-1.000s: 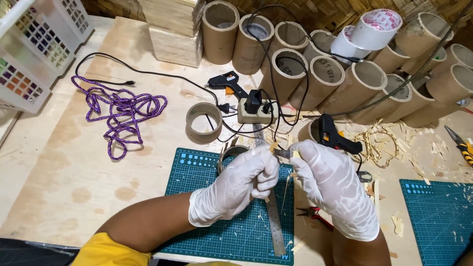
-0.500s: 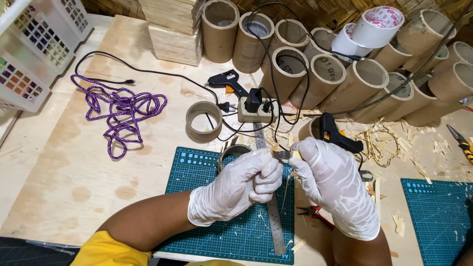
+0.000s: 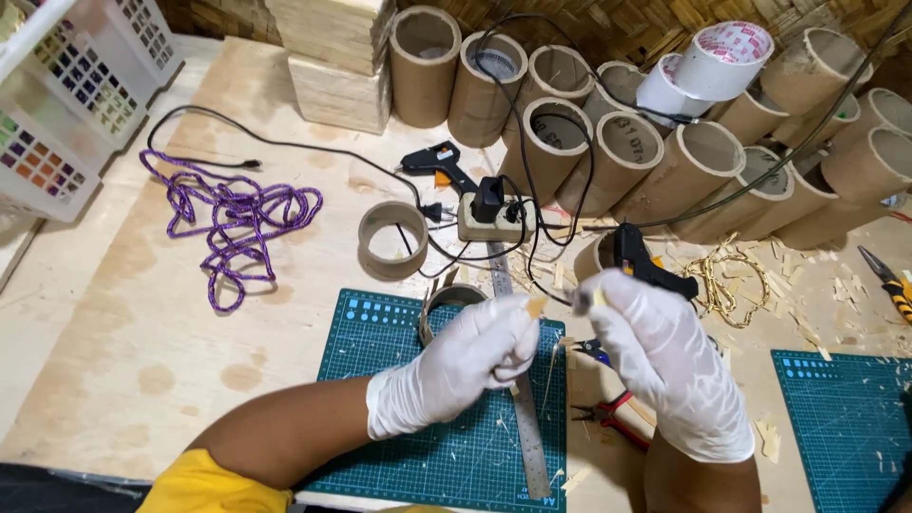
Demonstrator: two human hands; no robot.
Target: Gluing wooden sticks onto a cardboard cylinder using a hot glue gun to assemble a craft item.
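A: What's in the hands?

B: Both gloved. Left hand [image 3: 456, 366] is curled shut, thumb & fingers pinching a small pale sliver [image 3: 537, 306] that sticks up at its top. Right hand [image 3: 665, 366] is closed too, fingertips nipping another small pale bit [image 3: 598, 296]. The two pieces are near each other but apart, held over the gap between the green cutting mat [image 3: 380, 342] and the bare table.

A: What's underneath?

B: Steel ruler [image 3: 521, 418] lies lengthwise on the mat, partly hidden by the left hand. A short cardboard ring [image 3: 446, 302] sits just behind that hand. Red-handled pliers [image 3: 608, 418] lie beside the right wrist, partly covered.

A: Anything crowding the work?

B: Plenty. Black glue gun [image 3: 651, 266] just behind the right hand, 2nd glue gun [image 3: 439, 163] further back, both near a power strip [image 3: 489, 217] w/ black cords looping all over. Wider cardboard ring [image 3: 393, 237] left of the strip. Row of cardboard tubes [image 3: 703, 161] along the back, white tape roll [image 3: 722, 62] on top of them. Purple cord [image 3: 237, 214] bundled at left, white basket [image 3: 66, 104] in the far left corner. Shavings [image 3: 798, 275] scattered at right, second mat [image 3: 841, 418] past them
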